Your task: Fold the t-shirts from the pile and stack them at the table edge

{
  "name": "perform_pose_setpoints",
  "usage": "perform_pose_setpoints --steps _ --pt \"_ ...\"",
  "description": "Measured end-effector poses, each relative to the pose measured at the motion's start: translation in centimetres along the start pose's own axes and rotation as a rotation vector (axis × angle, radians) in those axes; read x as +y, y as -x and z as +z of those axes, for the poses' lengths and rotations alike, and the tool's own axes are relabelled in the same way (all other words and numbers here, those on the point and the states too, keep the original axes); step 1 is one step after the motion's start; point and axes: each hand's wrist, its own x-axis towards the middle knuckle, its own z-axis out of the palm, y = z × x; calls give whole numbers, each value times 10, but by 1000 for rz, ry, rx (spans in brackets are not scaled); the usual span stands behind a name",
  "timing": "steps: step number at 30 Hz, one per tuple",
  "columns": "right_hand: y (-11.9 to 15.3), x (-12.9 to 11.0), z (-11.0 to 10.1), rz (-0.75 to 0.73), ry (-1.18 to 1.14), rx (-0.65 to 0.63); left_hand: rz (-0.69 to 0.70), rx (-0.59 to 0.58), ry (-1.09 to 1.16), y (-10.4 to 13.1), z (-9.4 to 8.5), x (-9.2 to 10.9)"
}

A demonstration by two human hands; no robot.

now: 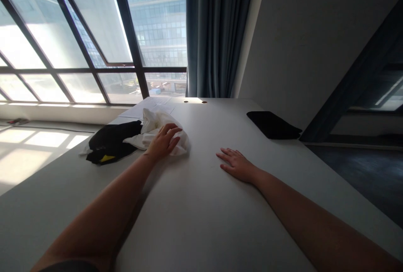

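Observation:
My left hand (163, 141) is over the near right part of a crumpled white cloth or bag (154, 121), its fingers apart and slightly bent. Whether it presses on the white material I cannot tell. Touching that material on the left lies a bunched black cloth (115, 139) with a yellow patch (107, 158) at its lower edge. My right hand (236, 165) rests palm down on the white table (195, 209), fingers stretched out, with nothing in it.
A folded black flat item (272, 125) lies near the table's right edge. White papers (159, 107) are at the far left, and two round holes (195, 102) sit by the far edge. Beyond stand a dark blue curtain (217, 32) and large windows (157, 20).

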Motion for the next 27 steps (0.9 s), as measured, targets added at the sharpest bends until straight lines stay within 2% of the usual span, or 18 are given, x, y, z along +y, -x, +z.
perform_pose_setpoints --steps 2,7,10,14,17,22,27 --pt "1 -1 -1 9 -10 -4 -125 -30 -93 12 9 -10" --pt "3 -5 -5 19 -14 -22 -645 -165 -441 35 19 -50" --pt "4 -6 -6 22 -11 -26 -765 -217 -463 36 19 -62" --pt "4 -3 -4 10 -25 -4 -751 -246 -429 29 18 -58" --pt "2 1 0 -25 -65 72 -682 -271 -400 22 18 -47" --pt "-2 7 1 -117 -201 333 -545 -351 -183 9 24 -19" --pt "4 -3 -8 -197 -279 581 -348 -385 179 0 41 28"
